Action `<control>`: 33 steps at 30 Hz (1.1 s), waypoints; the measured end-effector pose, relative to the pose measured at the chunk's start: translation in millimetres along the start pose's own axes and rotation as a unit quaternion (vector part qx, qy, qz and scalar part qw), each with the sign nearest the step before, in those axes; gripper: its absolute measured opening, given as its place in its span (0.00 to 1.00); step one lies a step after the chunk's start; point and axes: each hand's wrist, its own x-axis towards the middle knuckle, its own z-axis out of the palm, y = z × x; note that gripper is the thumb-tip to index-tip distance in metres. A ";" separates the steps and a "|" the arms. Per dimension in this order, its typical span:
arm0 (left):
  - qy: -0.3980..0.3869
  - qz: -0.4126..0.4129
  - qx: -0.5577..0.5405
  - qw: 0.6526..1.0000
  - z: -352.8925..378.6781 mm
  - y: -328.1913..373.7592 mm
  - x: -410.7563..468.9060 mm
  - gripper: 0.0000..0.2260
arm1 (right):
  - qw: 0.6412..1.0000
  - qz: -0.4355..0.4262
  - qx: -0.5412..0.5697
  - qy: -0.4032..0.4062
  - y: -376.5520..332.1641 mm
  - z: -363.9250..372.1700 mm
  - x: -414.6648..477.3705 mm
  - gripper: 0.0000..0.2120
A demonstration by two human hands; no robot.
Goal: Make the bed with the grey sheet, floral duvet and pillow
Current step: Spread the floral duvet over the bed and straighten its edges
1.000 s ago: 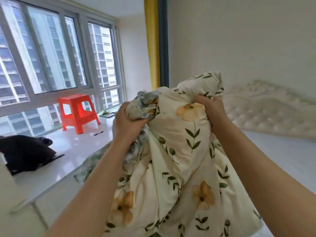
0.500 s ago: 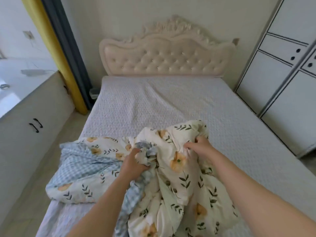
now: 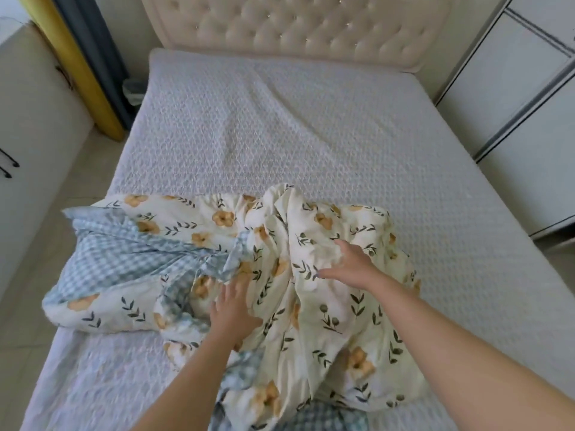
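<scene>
Counted one floral duvet (image 3: 329, 309), dumped in a crumpled heap across the near half of the bed. Showed cream cloth with orange flowers and green sprigs over most of it, with a blue-checked underside turned out at the left and again at the near edge. Lay on one grey sheet (image 3: 280, 126), quilted and spread over the mattress up to the far end, with a long crease running across its far half.

Found two hands on the heap, apart from each other, neither gripping. Saw the left hand (image 3: 231, 309) flat on the cloth with fingers spread, just right of the checked fold. Saw the right hand (image 3: 348, 265) farther off and to the right, fingers splayed and resting on the cream side (fingertips a little blurred).

Noted one tufted cream headboard (image 3: 295, 29) at the far end. Noted one white wardrobe (image 3: 513, 88) along the right, with dark trim lines. Noted two curtains at the far left: one yellow curtain (image 3: 73, 70) and one dark curtain (image 3: 99, 57) beside it, nearer the bed. Noted one pale cabinet (image 3: 34, 119) at the left, with two dark handles (image 3: 11, 164).
</scene>
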 end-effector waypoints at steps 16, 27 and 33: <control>0.016 -0.143 -0.037 0.989 54.3 25.9 27.9 0.59 | 0.886 0.216 0.394 0.109 81.9 33.9 51.1 0.42; 0.166 0.190 0.020 0.967 -4.6 141.9 14.4 0.52 | 0.843 -0.082 0.517 0.127 -29.2 -126.4 120.1 0.38; 0.101 0.243 0.341 0.902 46.1 126.0 34.4 0.42 | 0.960 -0.133 0.244 0.027 41.5 -64.5 102.5 0.29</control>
